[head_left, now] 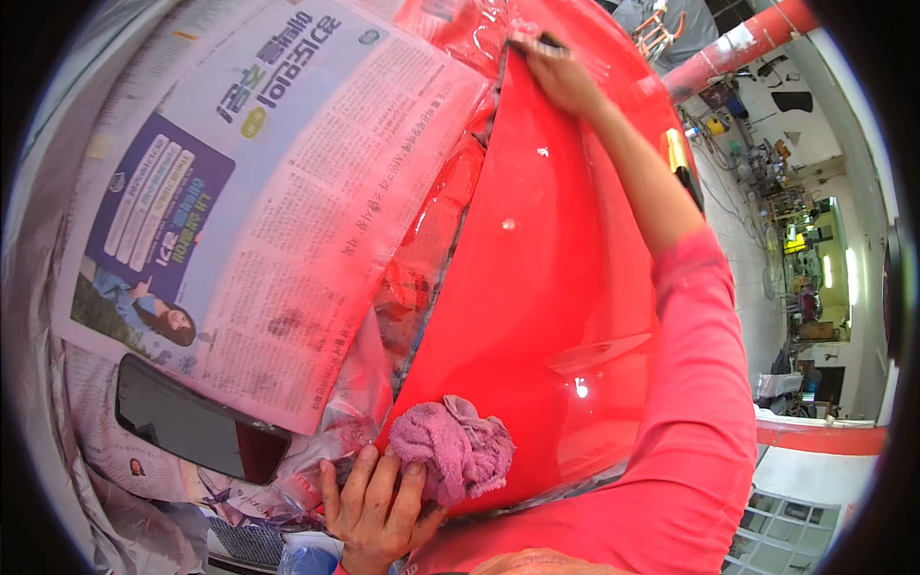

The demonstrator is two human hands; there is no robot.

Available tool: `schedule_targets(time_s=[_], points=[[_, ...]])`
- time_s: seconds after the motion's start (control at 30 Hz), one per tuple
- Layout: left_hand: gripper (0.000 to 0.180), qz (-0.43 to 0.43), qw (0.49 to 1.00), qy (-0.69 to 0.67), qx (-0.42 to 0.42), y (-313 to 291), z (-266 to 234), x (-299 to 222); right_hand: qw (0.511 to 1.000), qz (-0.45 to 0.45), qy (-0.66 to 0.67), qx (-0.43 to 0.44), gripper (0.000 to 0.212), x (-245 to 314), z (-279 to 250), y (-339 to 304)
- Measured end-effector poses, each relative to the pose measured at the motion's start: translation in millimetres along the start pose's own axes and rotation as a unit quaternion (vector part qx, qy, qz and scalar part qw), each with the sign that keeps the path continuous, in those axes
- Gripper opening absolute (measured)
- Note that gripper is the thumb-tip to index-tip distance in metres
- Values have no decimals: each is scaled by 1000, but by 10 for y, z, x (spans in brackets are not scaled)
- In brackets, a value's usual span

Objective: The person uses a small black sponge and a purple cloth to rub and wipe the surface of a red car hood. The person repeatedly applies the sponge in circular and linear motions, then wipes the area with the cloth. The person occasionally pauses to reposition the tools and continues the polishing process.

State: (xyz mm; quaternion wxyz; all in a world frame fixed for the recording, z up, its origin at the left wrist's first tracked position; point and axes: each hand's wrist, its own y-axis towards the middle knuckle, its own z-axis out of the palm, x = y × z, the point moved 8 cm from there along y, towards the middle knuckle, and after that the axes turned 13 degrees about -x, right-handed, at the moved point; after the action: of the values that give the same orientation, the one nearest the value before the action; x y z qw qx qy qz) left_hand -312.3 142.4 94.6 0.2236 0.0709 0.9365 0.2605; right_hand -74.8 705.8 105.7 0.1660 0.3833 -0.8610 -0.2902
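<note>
A glossy red car body panel point(537, 259) curves away in front of me. My left hand point(379, 503) lies open, fingers stretched out, at the near left edge of the panel. Its fingertips reach a crumpled pink towel point(455, 450) resting on the paint. Far up the panel, my right hand point(561, 81) is closed on a small dark block point(553, 40), mostly hidden by the fingers, and presses against the red surface close to the seam.
Newspaper sheets point(287, 192) tinted with red overspray and clear film point(355, 374) cover the area left of the seam. A dark phone point(196, 417) lies on them. Beyond the panel are a red post point(743, 48) and a cluttered workshop floor point(743, 230).
</note>
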Motion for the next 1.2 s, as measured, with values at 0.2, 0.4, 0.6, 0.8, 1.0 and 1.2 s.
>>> schedule_targets(time_s=[0.2, 0.4, 0.6, 0.8, 1.0, 1.2], points=[[52, -9, 1000, 3, 4, 1, 5, -13, 993, 110, -41, -16, 45, -34, 123, 70], [50, -21, 1000, 0, 7, -7, -3, 20, 991, -27, 132, 4, 47, 1937, -616, -903], [51, 17, 1000, -20, 5, -15, -22, -33, 993, 110, -33, -17, 47, -365, -137, -158], [55, -1, 1000, 0, 2, 55, -25, 19, 996, 20, 83, 13, 46, 1858, -355, -729], [50, -8, 1000, -11, 5, 23, -8, 16, 992, 9, 128, 9, 48, 1685, -592, -888], [50, 11, 1000, -13, 3, -4, -2, -13, 987, 133, -85, -10, 44, -89, -37, -5]])
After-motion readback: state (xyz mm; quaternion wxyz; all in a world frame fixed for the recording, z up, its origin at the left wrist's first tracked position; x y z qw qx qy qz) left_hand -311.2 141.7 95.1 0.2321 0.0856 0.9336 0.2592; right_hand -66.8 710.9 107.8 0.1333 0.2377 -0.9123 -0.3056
